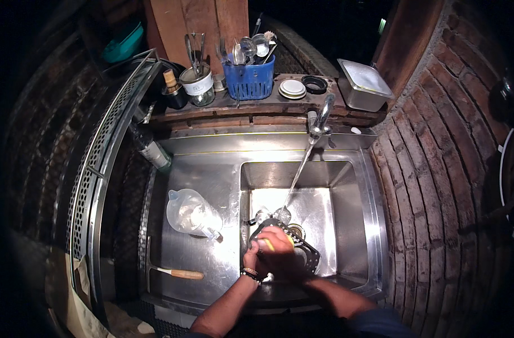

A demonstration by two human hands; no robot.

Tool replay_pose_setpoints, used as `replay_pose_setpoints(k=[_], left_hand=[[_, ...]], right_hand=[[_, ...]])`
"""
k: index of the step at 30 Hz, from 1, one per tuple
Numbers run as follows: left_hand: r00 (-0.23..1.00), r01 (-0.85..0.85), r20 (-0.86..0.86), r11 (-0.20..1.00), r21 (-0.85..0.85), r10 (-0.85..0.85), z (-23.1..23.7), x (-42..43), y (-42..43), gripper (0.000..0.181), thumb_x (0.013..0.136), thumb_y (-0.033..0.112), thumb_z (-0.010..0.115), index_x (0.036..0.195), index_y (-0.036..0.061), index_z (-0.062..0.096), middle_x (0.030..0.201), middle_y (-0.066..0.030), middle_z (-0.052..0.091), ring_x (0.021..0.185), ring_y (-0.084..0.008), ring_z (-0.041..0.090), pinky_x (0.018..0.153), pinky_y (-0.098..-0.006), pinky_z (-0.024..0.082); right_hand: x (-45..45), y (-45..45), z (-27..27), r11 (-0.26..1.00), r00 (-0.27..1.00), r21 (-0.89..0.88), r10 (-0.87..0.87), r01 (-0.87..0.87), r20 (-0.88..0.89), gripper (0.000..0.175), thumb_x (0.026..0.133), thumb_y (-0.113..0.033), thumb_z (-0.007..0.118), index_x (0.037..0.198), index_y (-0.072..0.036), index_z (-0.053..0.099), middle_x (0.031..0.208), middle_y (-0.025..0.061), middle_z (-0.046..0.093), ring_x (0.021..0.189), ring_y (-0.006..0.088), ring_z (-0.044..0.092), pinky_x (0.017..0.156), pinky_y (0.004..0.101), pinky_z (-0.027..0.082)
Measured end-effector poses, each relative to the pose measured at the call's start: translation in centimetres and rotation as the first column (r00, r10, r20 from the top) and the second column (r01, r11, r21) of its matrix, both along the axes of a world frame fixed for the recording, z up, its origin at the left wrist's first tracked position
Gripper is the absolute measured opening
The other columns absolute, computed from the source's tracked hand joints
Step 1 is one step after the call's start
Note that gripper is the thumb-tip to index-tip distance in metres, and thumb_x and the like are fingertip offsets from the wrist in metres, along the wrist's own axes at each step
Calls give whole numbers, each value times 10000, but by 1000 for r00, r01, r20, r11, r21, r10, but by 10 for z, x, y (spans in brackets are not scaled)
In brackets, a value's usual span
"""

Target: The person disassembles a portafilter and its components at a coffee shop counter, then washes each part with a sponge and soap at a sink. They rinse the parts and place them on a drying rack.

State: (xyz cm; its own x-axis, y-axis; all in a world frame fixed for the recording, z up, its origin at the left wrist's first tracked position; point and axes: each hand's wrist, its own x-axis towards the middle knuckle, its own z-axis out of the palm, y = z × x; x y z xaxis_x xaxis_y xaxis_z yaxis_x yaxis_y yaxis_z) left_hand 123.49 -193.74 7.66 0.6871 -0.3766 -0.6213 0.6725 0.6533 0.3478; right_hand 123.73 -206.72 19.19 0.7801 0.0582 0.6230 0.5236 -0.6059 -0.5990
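Observation:
Both my hands are over the stainless steel sink (352, 236). My left hand (251, 257), with bracelets at the wrist, grips the near-left side of a dark perforated piece (313, 256), maybe a tray or grate. Pressed against its upper face, my right hand (278, 238) holds a yellow sponge (290, 241), mostly covered by the fingers. Water (298, 172) runs from the chrome faucet (323, 115) and lands just beyond the piece. Small shiny items (263, 215) lie on the sink floor there, too small to name. The drain (297, 230) is partly hidden.
On the left drainboard are a clear plastic jug (189, 213) and a wooden-handled tool (187, 274). A glass bottle (154, 154) stands behind. The ledge bears a blue cutlery basket (249, 80), a jar (202, 91) and a metal container (364, 91). A brick wall (430, 190) bounds the right.

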Motion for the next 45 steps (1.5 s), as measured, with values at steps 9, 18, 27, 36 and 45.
replay_pose_setpoints(k=[9, 18, 27, 36, 45], left_hand=[[977, 149, -133, 980, -129, -166, 4, -25, -34, 697, 1049, 605, 348, 1516, 93, 423, 1553, -135, 448, 1435, -307, 423, 1214, -478, 296], [999, -41, 34, 984, 174, 36, 29, 7, -30, 528, 1084, 493, 405, 1303, 36, 550, 1287, -142, 639, 1155, -301, 644, 1018, -469, 524], [987, -156, -29, 988, 2, 156, 31, 30, -23, 504, 1087, 450, 411, 1357, 44, 542, 1412, -121, 608, 1280, -283, 605, 1096, -474, 487], [984, -170, 31, 978, -119, 175, 38, 21, -23, 433, 1109, 346, 397, 1353, 13, 527, 1376, -139, 606, 1263, -289, 600, 1115, -490, 471], [991, 53, 131, 995, -82, -42, 34, 18, -25, 603, 1097, 498, 322, 1423, 15, 473, 1392, -171, 587, 1267, -305, 588, 1109, -460, 442]], right_hand=[[-30, -26, -64, 985, 943, 23, -158, 172, -293, 441, 967, -139, 525, 1352, 77, 540, 1411, 275, 562, 1360, 443, 509, 1185, 526, 343], [-53, -27, -88, 998, 867, 32, 68, -60, -494, 581, 1025, -243, 521, 1485, 83, 382, 1561, 292, 380, 1484, 439, 332, 1243, 438, 249], [41, -110, -26, 440, 864, 746, -198, 500, -463, 407, 1096, -371, 460, 1129, -12, 649, 950, 69, 706, 844, 162, 698, 705, 314, 577], [202, -255, 107, 161, 874, 924, 300, 348, -382, 667, 1033, -622, 415, 1139, 5, 617, 968, 83, 693, 771, 159, 641, 676, 293, 541], [11, -103, 12, 983, 684, 182, 135, -3, -717, 419, 974, -235, 657, 1314, -3, 583, 1280, 181, 652, 1247, 340, 614, 1092, 428, 460]])
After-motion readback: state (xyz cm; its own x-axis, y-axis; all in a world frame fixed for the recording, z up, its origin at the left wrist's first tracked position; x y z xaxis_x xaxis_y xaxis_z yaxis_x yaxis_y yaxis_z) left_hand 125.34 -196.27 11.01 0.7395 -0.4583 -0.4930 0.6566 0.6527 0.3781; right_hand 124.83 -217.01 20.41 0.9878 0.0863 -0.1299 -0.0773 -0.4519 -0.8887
